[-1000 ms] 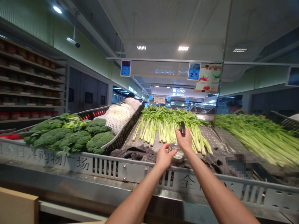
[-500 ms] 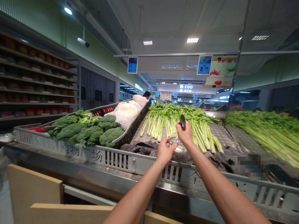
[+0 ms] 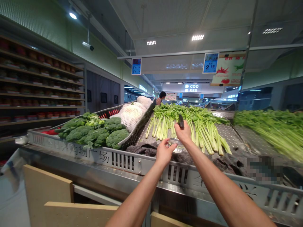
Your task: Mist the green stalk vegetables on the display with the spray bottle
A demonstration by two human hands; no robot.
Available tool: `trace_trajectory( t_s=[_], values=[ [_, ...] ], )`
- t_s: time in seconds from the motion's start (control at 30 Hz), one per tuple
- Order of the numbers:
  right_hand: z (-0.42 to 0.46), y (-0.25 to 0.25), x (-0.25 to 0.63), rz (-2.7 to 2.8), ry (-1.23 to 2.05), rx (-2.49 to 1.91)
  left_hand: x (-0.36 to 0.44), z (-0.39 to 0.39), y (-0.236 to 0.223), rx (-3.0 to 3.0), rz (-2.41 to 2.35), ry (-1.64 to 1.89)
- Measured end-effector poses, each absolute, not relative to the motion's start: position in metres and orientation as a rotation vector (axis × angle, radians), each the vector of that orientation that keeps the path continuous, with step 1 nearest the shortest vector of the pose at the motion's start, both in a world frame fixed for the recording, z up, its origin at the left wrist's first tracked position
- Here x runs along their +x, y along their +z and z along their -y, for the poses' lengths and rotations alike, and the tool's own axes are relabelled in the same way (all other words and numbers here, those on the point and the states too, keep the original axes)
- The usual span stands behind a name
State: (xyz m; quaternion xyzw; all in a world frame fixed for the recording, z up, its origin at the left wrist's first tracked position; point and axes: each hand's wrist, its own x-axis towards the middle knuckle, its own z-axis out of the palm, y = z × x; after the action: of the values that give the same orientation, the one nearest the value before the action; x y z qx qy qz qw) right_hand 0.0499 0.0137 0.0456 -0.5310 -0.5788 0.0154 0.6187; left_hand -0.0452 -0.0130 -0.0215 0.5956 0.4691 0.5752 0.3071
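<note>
My left hand [image 3: 163,152] is closed at the near edge of a clear, shiny, rounded plastic thing [image 3: 178,147], gripping it between thumb and fingers. Its exact kind cannot be made out. Just beyond and to the right, my right hand [image 3: 184,130] is wrapped round a black curved handle [image 3: 181,121] that sticks up above the fist; the rest of that tool is hidden. Both hands are over the front of a sloping display, before a row of celery [image 3: 165,123] laid with leaves away from me. More celery stalks [image 3: 215,138] lie right of my right wrist.
Broccoli [image 3: 87,134] fills a crate at left, with white net-wrapped produce [image 3: 132,113] behind it. A grey slatted rail [image 3: 146,165] runs along the front. Crumpled dark cloth [image 3: 142,148] lies inside it. Another person [image 3: 161,97] is far behind. A mirror [image 3: 272,126] stands at right.
The view has shifted slightly, so the crates and shelves appear further right. Both hands stay close together, with the same things in them. The person in the background shows more.
</note>
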Motion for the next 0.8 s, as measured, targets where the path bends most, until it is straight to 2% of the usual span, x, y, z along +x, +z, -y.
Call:
trace_trajectory(
  t_s=[0.33, 0.5, 0.57, 0.67, 0.8],
  values=[
    [-0.013, 0.048, 0.048, 1.387, 0.177, -1.14, -0.053, 0.013, -0.02, 1.474, -1.133, 1.618],
    [-0.019, 0.053, 0.06, 1.128, 0.145, -1.101, -0.043, 0.035, -0.019, 1.231, -0.966, 1.778],
    [-0.017, 0.054, 0.061, 1.056, 0.09, -1.063, -0.024, 0.057, -0.023, 1.054, -0.834, 1.644],
    [-0.008, 0.054, 0.056, 1.112, 0.042, -0.988, 0.01, 0.09, -0.023, 0.834, -0.391, 1.132],
    [0.003, 0.046, 0.055, 1.223, -0.038, -1.002, 0.037, 0.104, -0.013, 0.545, -0.175, 1.143]
  ],
)
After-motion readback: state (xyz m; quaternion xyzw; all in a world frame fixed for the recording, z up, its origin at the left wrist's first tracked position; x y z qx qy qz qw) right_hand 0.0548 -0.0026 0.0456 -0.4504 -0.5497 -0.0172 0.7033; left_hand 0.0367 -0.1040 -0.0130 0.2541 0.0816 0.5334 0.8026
